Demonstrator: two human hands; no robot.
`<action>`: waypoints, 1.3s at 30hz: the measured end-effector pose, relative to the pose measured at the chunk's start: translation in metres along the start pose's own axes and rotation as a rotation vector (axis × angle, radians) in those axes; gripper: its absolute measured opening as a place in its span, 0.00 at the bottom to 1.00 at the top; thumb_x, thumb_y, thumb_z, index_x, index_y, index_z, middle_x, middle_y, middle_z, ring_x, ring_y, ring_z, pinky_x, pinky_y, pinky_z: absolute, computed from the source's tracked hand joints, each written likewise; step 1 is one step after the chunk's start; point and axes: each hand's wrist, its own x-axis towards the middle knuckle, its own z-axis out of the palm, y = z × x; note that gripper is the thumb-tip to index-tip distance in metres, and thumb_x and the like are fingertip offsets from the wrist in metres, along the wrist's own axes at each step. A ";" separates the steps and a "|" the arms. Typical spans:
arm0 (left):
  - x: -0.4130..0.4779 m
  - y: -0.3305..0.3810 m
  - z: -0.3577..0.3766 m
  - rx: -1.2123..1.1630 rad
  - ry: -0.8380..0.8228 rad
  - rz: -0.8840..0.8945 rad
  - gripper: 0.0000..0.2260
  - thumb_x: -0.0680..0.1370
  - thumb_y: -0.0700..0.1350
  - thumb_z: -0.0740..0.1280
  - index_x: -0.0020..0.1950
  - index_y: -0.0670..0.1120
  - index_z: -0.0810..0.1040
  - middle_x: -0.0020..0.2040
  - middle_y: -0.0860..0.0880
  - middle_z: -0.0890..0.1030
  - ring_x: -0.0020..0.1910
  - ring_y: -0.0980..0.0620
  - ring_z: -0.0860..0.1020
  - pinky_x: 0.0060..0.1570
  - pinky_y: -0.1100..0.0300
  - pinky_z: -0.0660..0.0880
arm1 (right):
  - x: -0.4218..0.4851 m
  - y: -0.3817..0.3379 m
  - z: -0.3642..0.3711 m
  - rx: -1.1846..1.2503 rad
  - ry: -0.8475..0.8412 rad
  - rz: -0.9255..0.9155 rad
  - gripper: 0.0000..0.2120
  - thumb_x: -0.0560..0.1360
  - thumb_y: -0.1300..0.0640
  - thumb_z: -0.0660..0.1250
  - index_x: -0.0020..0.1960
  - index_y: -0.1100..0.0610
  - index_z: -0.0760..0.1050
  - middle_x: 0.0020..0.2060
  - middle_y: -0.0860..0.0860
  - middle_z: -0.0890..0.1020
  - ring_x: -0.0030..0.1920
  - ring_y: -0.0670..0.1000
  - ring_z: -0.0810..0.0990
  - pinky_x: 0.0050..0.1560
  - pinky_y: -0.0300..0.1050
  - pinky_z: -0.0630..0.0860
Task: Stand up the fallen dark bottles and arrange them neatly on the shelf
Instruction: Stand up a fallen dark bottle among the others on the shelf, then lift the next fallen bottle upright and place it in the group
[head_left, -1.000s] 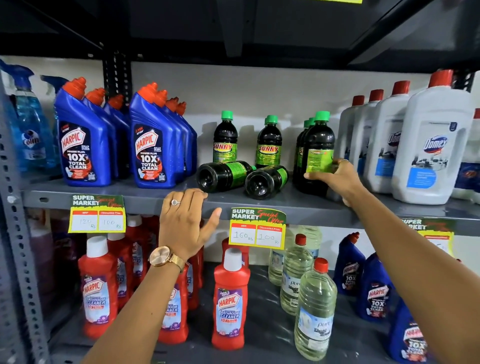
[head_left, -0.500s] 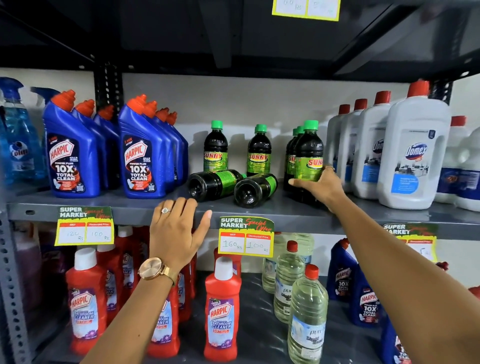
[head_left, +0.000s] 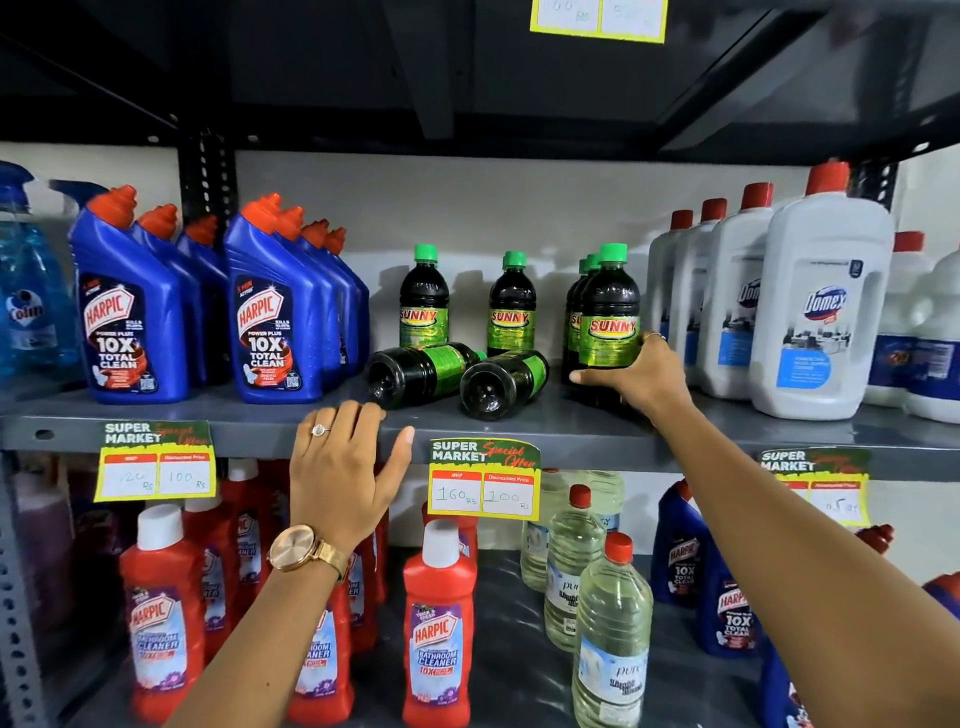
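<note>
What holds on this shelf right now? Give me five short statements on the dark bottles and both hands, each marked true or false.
1. Two fallen dark bottles lie on their sides. True.
2. The right hand grips an upright dark bottle. True.
3. The left hand holds a fallen bottle. False: it rests on the shelf edge, holding nothing.
4. The dark bottles have red caps. False: green.
5. The fallen bottles' bases face the camera. True.
</note>
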 end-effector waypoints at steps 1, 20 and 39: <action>0.000 0.000 0.000 0.003 -0.006 -0.003 0.18 0.79 0.55 0.56 0.46 0.41 0.76 0.40 0.44 0.78 0.41 0.42 0.75 0.50 0.51 0.67 | -0.001 -0.001 0.000 -0.010 0.009 0.006 0.41 0.53 0.44 0.84 0.60 0.59 0.75 0.52 0.55 0.83 0.53 0.57 0.82 0.54 0.50 0.80; 0.009 -0.026 -0.002 -0.007 -0.069 0.179 0.19 0.79 0.57 0.57 0.46 0.43 0.77 0.40 0.47 0.78 0.40 0.44 0.76 0.44 0.52 0.67 | -0.062 -0.059 0.013 -0.335 0.428 -0.386 0.34 0.71 0.26 0.57 0.50 0.57 0.78 0.50 0.55 0.77 0.53 0.56 0.75 0.55 0.52 0.72; 0.028 -0.052 -0.005 -0.314 -0.036 0.254 0.15 0.79 0.51 0.60 0.37 0.46 0.78 0.34 0.50 0.77 0.34 0.48 0.74 0.38 0.54 0.69 | -0.043 -0.090 0.067 -0.065 0.019 0.137 0.31 0.63 0.32 0.71 0.42 0.62 0.77 0.43 0.57 0.81 0.45 0.58 0.80 0.41 0.46 0.75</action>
